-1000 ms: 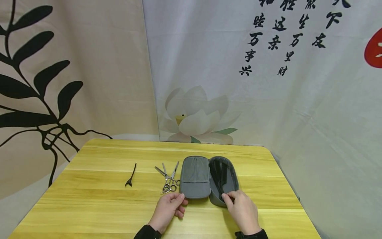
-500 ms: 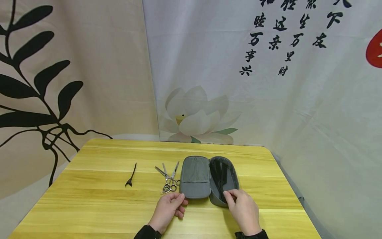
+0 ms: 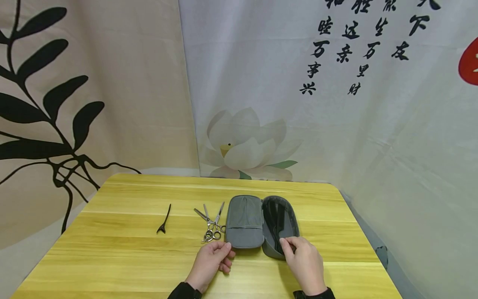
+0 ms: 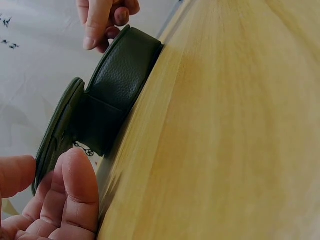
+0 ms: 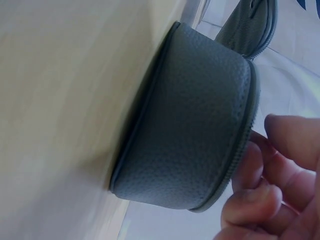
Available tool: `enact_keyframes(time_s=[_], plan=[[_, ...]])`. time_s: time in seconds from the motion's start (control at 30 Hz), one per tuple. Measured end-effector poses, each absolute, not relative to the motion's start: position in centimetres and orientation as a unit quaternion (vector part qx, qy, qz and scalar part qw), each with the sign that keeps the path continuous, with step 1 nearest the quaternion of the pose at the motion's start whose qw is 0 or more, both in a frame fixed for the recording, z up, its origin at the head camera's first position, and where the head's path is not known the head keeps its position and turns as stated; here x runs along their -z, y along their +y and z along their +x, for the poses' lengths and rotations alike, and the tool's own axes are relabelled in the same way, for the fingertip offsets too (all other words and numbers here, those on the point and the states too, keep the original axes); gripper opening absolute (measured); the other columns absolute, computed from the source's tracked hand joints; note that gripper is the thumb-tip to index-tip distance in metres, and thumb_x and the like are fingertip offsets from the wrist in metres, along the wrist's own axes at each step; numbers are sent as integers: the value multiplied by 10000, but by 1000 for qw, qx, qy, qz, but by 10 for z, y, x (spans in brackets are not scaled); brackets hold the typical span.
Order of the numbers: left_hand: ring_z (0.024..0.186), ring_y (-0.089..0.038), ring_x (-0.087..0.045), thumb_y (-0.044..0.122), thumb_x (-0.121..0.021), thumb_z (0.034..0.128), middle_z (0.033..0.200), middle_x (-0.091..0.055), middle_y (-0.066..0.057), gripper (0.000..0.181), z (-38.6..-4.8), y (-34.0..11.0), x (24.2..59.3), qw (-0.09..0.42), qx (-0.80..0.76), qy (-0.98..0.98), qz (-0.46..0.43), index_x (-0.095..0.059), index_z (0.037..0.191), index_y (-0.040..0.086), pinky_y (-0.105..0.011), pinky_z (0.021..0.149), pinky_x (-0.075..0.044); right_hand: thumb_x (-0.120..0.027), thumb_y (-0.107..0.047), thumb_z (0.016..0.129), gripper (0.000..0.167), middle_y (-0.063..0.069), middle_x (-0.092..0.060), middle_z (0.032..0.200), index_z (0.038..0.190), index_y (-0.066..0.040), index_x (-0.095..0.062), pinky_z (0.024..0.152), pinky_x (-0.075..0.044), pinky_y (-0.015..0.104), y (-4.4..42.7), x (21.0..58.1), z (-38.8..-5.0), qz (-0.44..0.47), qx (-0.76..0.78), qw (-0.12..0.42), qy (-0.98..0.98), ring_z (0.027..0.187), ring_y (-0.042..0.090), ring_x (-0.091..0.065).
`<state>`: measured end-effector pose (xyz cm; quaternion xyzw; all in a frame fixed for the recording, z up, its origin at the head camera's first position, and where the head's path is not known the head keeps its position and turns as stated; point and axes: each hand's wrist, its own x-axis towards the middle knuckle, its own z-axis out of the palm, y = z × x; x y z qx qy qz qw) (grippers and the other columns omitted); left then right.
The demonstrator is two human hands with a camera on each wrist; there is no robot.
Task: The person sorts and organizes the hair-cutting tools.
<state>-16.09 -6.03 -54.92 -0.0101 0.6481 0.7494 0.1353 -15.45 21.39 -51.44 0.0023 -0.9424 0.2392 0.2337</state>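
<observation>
A grey zip case lies unfolded, its flat lid (image 3: 244, 236) left of the deeper half (image 3: 272, 252). Dark, long items (image 3: 275, 220), one like a comb, are inside the deeper half. My left hand (image 3: 209, 263) pinches the lid's near left corner; in the left wrist view its thumb and fingers (image 4: 80, 180) stand on both sides of the lid's edge. My right hand (image 3: 304, 263) is at the deeper half's near right rim, fingers loosely bent; in the right wrist view its fingers (image 5: 250, 167) touch the zipped rim (image 5: 245, 145), with the thumb apart and nothing seen held.
Metal scissors (image 3: 212, 226) lie spread beside the lid's left edge. Farther left is a small black forked clip (image 3: 163, 224). The wooden table (image 3: 112, 257) ends at a printed cloth backdrop (image 3: 239, 83).
My right hand has shifted slightly right along the rim from a second ago. The left hand and the case have stayed in place.
</observation>
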Motion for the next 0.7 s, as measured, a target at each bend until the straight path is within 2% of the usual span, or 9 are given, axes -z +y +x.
enact_keyframes(time_s=[0.17,0.43,0.7], plan=[[720,-118,-662,246,-623,1101,929,-759,-63,372,-161,-61,548,140,-754,642,-9,-633,1181,-117,-255,600,-607,-865,-252,918,117,-27,-753,793,825,-197,-822,571,-524,307,213,517,-155,14,-239,253,-937,696,126,-695],[720,-124,-668,240,-642,1090,893,-725,-68,353,-161,-62,549,134,-757,639,-17,-621,1141,-109,-257,603,-614,-883,-223,893,121,-62,-697,736,800,-194,-810,545,-461,228,213,519,-155,35,-235,275,-931,641,35,-603],[727,-139,-669,245,-642,1090,898,-726,-69,360,-162,-68,546,125,-745,654,-30,-623,1179,-104,-273,610,-617,-866,-246,918,119,-69,-689,752,821,-201,-813,566,-464,222,211,519,-155,48,-238,254,-936,648,21,-580]])
